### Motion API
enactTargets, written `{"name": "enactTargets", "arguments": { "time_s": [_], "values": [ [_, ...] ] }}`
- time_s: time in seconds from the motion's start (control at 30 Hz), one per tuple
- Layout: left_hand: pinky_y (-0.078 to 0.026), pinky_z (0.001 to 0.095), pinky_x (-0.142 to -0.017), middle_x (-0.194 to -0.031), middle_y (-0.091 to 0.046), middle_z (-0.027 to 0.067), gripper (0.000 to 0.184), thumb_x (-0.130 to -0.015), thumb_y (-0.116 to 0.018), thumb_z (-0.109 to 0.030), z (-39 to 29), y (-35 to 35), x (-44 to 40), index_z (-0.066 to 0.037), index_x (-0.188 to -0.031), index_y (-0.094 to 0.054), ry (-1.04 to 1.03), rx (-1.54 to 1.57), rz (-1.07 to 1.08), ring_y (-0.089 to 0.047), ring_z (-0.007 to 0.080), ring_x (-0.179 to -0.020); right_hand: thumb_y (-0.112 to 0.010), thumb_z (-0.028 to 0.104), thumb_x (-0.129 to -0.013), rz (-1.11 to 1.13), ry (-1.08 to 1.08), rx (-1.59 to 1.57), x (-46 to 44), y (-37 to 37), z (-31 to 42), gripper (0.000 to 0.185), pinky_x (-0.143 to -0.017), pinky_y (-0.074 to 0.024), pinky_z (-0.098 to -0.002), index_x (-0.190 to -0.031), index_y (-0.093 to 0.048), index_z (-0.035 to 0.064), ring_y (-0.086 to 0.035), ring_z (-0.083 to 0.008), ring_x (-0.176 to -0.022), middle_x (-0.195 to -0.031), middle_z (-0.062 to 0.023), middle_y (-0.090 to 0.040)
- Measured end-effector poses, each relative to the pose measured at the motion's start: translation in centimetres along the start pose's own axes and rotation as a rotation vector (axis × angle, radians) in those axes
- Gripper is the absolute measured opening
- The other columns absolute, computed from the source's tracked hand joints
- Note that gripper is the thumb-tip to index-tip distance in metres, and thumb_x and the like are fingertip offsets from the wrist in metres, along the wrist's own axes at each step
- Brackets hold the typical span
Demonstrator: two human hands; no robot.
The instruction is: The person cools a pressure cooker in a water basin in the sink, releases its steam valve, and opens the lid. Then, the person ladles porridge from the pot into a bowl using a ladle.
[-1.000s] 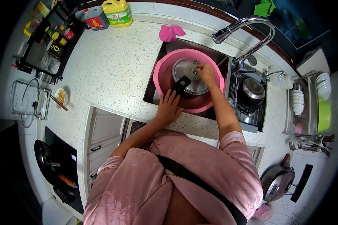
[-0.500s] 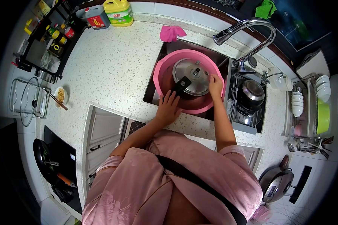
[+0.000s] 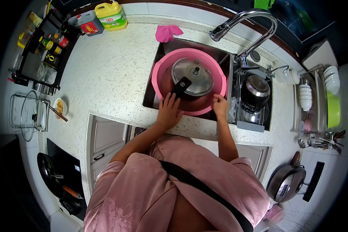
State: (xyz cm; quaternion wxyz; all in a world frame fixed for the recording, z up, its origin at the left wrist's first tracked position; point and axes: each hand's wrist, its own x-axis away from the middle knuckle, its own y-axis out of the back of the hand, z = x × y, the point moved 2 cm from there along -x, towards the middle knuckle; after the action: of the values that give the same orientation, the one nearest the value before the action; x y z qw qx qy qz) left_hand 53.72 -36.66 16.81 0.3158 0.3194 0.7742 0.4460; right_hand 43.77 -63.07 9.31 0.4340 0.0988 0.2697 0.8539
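In the head view, the round silver metal lid (image 3: 203, 79) sits inside the wide pink plastic basin (image 3: 190, 53), its long black handle (image 3: 181, 85) pointing toward the basin's near-left rim. The left hand (image 3: 168, 114) lies over that rim, fingers loosely spread with their tips at the handle's end; whether they grip it cannot be told. The right hand (image 3: 220, 107) is at the near-right rim, apart from the lid, fingers curled nearly closed; anything pinched there is too small to tell. The basin takes up most of the stainless-steel sink (image 3: 221, 58), leaving narrow gaps at its corners. White speckled countertop (image 3: 104, 65) spreads broadly from the sink's left edge; a crumpled pink cloth (image 3: 168, 33) lies by the far-left corner.
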Motion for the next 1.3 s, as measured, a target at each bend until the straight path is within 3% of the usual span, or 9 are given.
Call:
{"name": "enactTargets", "arguments": {
  "time_s": [0.2,0.47,0.6,0.67,0.9,1.1,1.17,1.3],
  "values": [
    [-0.021,0.0543,-0.103,-0.137,-0.033,0.0194,0.055,-0.081,-0.059,-0.034,0.1,0.1,0.0,-0.002,-0.124,-0.048,-0.004,0.020,-0.015,-0.025,0.0358,-0.131,-0.060,0.011,-0.077,0.032,-0.082,0.075,0.1,-0.3,0.3,0.017,-0.064,-0.0485,-0.0295,-0.092,-0.067,0.0047,-0.061,-0.0175,-0.064,-0.071,-0.0085,-0.065],
    [-0.021,0.0543,-0.103,-0.137,-0.034,0.0194,0.052,-0.081,-0.059,-0.034,0.1,0.1,0.0,-0.002,-0.121,-0.050,-0.003,0.023,-0.020,-0.025,0.0359,-0.131,-0.061,0.018,-0.079,-0.023,0.057,0.296,0.5,-0.7,1.2,0.013,-0.068,-0.0499,-0.0370,-0.087,-0.067,0.0098,-0.064,-0.0297,-0.071,-0.075,-0.0135,-0.065],
    [-0.021,0.0545,-0.103,-0.137,-0.034,0.0196,0.050,-0.080,-0.059,-0.033,0.1,0.0,0.0,-0.002,-0.119,-0.052,0.001,0.023,-0.020,-0.025,0.0360,-0.131,-0.060,0.017,-0.079,-0.031,0.089,0.401,0.4,-0.8,1.8,0.013,-0.068,-0.0504,-0.0358,-0.087,-0.067,0.0098,-0.065,-0.0285,-0.071,-0.075,-0.0135,-0.065],
    [-0.021,0.0546,-0.103,-0.137,-0.034,0.0198,0.049,-0.080,-0.059,-0.033,0.2,0.0,-0.1,-0.002,-0.118,-0.053,0.003,0.023,-0.022,-0.025,0.0359,-0.131,-0.060,0.017,-0.079,-0.066,0.086,0.068,-0.5,-0.9,1.9,0.012,-0.063,-0.0492,-0.0355,-0.086,-0.067,0.0093,-0.064,-0.0275,-0.067,-0.071,-0.0144,-0.063],
    [-0.022,0.0548,-0.103,-0.137,-0.034,0.0201,0.045,-0.080,-0.060,-0.033,0.1,0.1,0.0,-0.002,-0.113,-0.055,-0.015,0.038,-0.034,-0.025,0.0364,-0.131,-0.063,0.018,-0.077,0.038,0.171,0.073,-7.4,-2.1,9.1,0.013,-0.058,-0.0446,-0.0363,-0.080,-0.065,0.0056,-0.061,-0.0253,-0.063,-0.067,-0.0144,-0.060],
    [-0.023,0.0540,-0.103,-0.136,-0.034,0.0203,0.043,-0.080,-0.060,-0.033,0.3,-0.1,0.1,-0.002,-0.110,-0.057,-0.013,0.019,-0.038,-0.025,0.0364,-0.130,-0.067,0.019,-0.073,0.261,0.259,0.107,-11.2,-4.8,12.6,0.016,-0.064,-0.0468,-0.0376,-0.083,-0.068,0.0071,-0.062,-0.0286,-0.069,-0.072,-0.0132,-0.063],
    [-0.023,0.0539,-0.102,-0.136,-0.035,0.0204,0.043,-0.080,-0.060,-0.033,0.3,-0.1,0.1,-0.002,-0.109,-0.057,-0.013,0.020,-0.049,-0.025,0.0365,-0.130,-0.070,0.013,-0.071,0.312,0.352,0.207,-11.8,-5.7,12.9,0.018,-0.062,-0.0474,-0.0308,-0.085,-0.067,0.0029,-0.062,-0.0192,-0.065,-0.070,-0.0115,-0.064],
    [-0.024,0.0539,-0.102,-0.135,-0.036,0.0209,0.041,-0.080,-0.060,-0.033,0.2,0.0,0.1,-0.002,-0.107,-0.058,-0.028,0.028,-0.089,-0.027,0.0366,-0.129,-0.072,0.012,-0.068,0.360,0.477,0.343,-12.4,-6.6,13.3,0.021,-0.063,-0.0482,-0.0327,-0.086,-0.067,0.0044,-0.063,-0.0236,-0.068,-0.074,-0.0119,-0.065]
  ]
}}
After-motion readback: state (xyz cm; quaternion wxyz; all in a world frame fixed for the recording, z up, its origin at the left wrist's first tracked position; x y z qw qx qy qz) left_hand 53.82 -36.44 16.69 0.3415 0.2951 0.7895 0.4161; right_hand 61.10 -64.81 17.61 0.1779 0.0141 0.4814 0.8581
